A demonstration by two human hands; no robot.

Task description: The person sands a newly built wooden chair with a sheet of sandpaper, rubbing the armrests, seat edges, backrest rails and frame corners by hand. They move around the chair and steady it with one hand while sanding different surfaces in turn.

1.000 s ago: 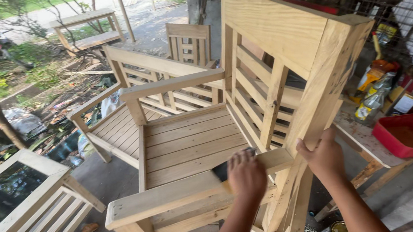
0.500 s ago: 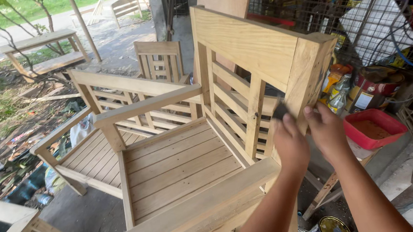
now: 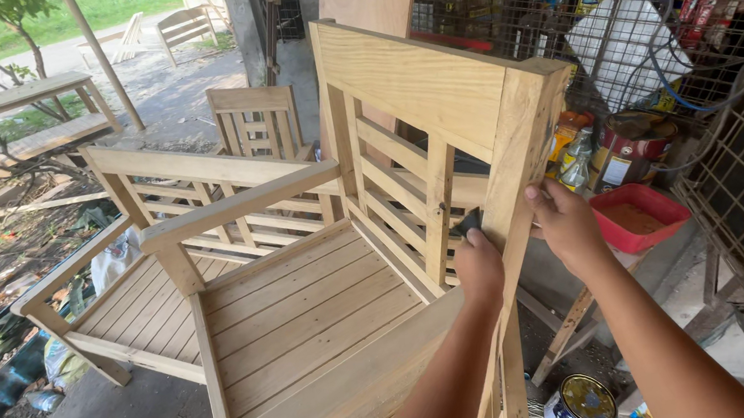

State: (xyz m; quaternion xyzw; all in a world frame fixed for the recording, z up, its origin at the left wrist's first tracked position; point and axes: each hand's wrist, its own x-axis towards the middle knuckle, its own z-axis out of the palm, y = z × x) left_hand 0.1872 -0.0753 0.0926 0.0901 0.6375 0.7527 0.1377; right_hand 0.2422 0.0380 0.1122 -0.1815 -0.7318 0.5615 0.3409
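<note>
While both hands have climbed from the near armrest to the back post over the last second, the left hand point(image 3: 478, 267) now presses a dark sanding pad point(image 3: 466, 222) against the wooden chair's point(image 3: 309, 304) rear upright, fingers curled together; the right hand point(image 3: 564, 219) grips that post's outer edge, so the work has moved upward.

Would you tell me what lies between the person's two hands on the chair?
In the head view, the chair's rear corner post stands between them: the left hand presses a dark pad on its inner side, the right hand grips the outer.
</note>
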